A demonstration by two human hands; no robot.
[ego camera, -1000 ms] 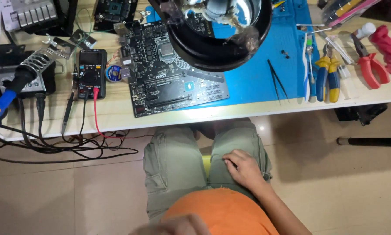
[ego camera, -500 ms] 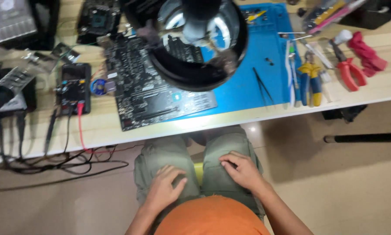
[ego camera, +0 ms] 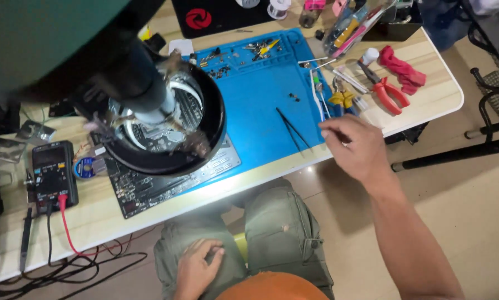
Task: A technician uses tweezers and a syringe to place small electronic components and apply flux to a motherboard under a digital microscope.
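The right hand (ego camera: 354, 149) hangs over the front right edge of the blue work mat (ego camera: 260, 105), fingers loosely curled and spread, holding nothing. Its fingertips are nearest the black tweezers (ego camera: 292, 129), which lie on the mat just to the left of them, apart from the hand, and the yellow-handled cutters (ego camera: 343, 99) and thin probes just beyond. The left hand (ego camera: 196, 269) rests palm down on the left thigh, fingers relaxed and bent, with nothing in it.

Further right on the tabletop (ego camera: 427, 94) lie red-handled pliers (ego camera: 388, 91) and a crumpled red cloth (ego camera: 402, 66). To the left, a dark circuit board (ego camera: 166, 180) overlaps the mat's edge, largely under a round ring-light magnifier (ego camera: 166, 122) on a thick arm. Left again sit a black multimeter (ego camera: 52, 172) with a red lead (ego camera: 66, 222) trailing off the tabletop edge, and a small roll of solder wick (ego camera: 84, 166).

As a judgement: the small tools are crowded close together near the edge, so a careless sweep of the right hand could push the tweezers or probes off the tabletop. Loose screws on the mat could scatter the same way. The dangling leads near the knees could snag and drag the multimeter down.
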